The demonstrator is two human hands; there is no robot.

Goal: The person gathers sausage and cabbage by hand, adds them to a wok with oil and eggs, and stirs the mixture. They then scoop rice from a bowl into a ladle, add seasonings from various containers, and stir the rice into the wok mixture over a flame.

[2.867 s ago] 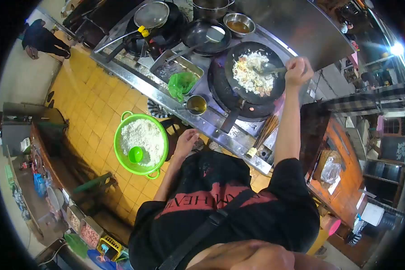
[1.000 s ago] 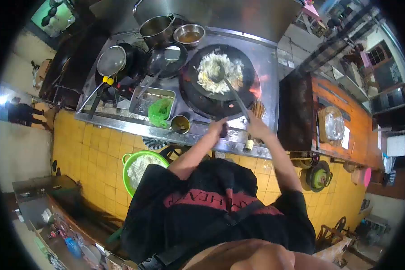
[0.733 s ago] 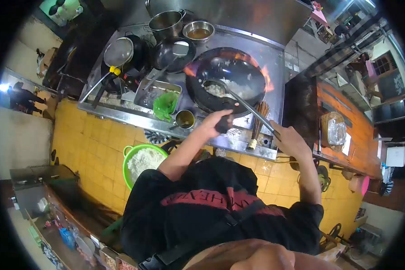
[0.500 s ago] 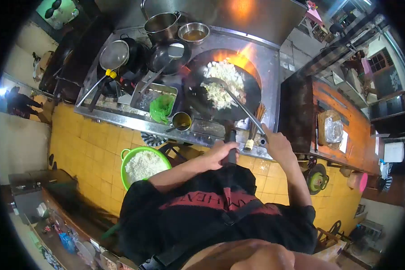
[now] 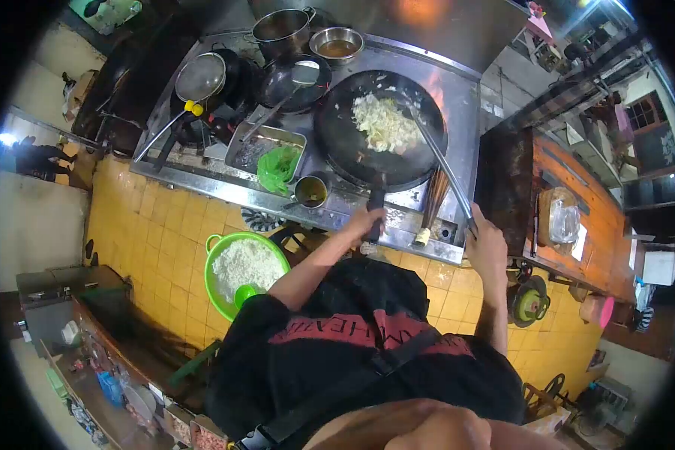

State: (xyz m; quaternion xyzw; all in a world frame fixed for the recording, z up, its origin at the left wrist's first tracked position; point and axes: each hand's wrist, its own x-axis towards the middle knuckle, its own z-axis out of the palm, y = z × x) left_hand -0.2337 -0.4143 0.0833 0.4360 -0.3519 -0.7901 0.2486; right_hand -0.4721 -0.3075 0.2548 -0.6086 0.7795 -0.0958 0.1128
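My left hand (image 5: pixel 364 224) is closed around the dark handle of a large black wok (image 5: pixel 345 150) on the stove. In the wok lies a heap of pale, whitish-yellow food (image 5: pixel 385 124), perhaps rice with bits mixed in. My right hand (image 5: pixel 486 241) grips the lower end of a long metal ladle (image 5: pixel 444 163), whose head reaches into the wok's far right side. Just left of my right hand, a bamboo brush (image 5: pixel 435 201) lies on the stove's front edge. Flames (image 5: pixel 436 91) show at the wok's right rim.
Left of the wok stand a spatula in a small pan (image 5: pixel 270 96), a tray (image 5: pixel 240 154) with a green bag (image 5: pixel 278 166), a cup (image 5: pixel 310 192), a strainer (image 5: pixel 200 77), a pot (image 5: pixel 281 34) and a steel bowl (image 5: pixel 337 45). A green basin (image 5: pixel 210 281) of rice sits below left.
The food has gathered into a smaller heap in the wok. The ladle head has moved right, off the food, and my right hand has shifted right. The flames have shrunk.
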